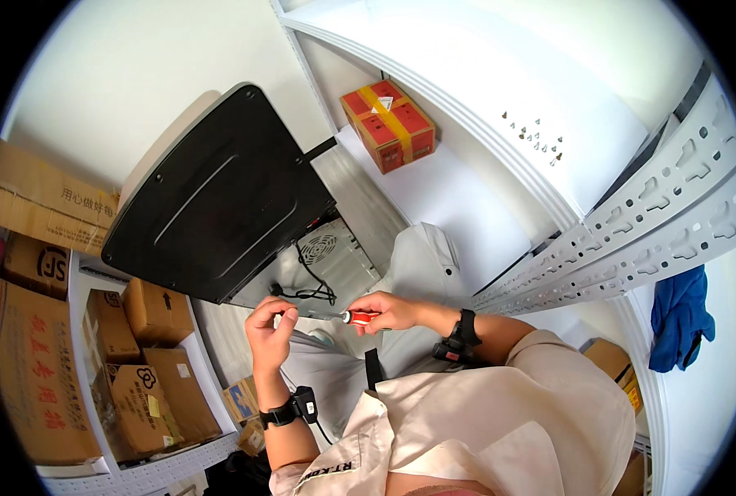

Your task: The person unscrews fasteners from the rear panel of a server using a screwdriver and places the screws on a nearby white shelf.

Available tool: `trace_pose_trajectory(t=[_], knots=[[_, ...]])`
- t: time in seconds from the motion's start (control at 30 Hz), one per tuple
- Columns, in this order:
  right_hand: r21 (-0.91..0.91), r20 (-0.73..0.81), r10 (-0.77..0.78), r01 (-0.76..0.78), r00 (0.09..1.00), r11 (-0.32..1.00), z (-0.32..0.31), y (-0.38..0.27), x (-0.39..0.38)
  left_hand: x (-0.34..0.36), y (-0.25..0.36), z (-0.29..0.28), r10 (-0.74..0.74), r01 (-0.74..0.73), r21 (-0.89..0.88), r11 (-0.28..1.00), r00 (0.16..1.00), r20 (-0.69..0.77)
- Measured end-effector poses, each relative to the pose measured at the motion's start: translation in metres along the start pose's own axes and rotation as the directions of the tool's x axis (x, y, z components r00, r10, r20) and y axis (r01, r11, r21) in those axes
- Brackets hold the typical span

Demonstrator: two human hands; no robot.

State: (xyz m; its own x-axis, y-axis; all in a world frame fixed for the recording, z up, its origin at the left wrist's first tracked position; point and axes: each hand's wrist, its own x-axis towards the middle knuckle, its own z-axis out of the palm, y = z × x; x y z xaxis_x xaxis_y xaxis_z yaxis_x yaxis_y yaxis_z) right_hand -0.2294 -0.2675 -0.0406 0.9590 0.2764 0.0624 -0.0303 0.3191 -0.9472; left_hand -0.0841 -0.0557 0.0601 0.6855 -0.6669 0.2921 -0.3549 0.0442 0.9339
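My right hand (394,313) is closed round the red and white handle of a screwdriver (360,317). The thin shaft points left, toward my left hand (269,331). The left thumb and fingers pinch together at the shaft's far end; whether they grip the tip or a small part there is too small to tell. Just beyond my hands is a large appliance with a black panel (219,194) on top. Below the panel shows its metal casing with a round vent grille (318,248). A black power cord (312,285) hangs loose against the casing.
Several small screws (537,136) lie on the white shelf at the upper right. A red carton (387,126) with yellow tape stands on the lower shelf. Brown cardboard boxes (157,310) fill the left rack. A perforated metal upright (633,236) and a blue glove (680,318) are at the right.
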Motion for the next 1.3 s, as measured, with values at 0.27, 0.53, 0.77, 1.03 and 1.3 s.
trace_pose_trajectory(t=[0.27,0.53,0.77,1.03,1.3], knots=[[0.155,-0.254,0.151,-0.114,0.955,0.981,-0.048,0.039,-0.039,0.053,0.078,0.081,0.258,-0.276,0.096,0.956,0.951,0.172],[0.415,-0.281,0.241,-0.109,0.929,0.903,-0.068,0.038,-0.065,0.09,0.144,0.198,0.363,-0.396,0.06,0.916,0.884,0.295],[0.545,-0.218,0.175,-0.029,0.96,0.838,-0.073,0.034,-0.077,0.11,0.179,0.281,0.478,-0.497,0.018,0.867,0.843,0.245],[0.589,-0.3,0.177,0.036,0.937,0.808,-0.067,0.019,-0.083,0.117,0.192,0.32,0.43,-0.516,0.343,0.785,0.852,0.298],[0.532,-0.331,0.151,0.052,0.932,0.845,-0.075,0.038,-0.079,0.12,0.212,0.33,0.208,-0.352,0.406,0.843,0.91,0.358]])
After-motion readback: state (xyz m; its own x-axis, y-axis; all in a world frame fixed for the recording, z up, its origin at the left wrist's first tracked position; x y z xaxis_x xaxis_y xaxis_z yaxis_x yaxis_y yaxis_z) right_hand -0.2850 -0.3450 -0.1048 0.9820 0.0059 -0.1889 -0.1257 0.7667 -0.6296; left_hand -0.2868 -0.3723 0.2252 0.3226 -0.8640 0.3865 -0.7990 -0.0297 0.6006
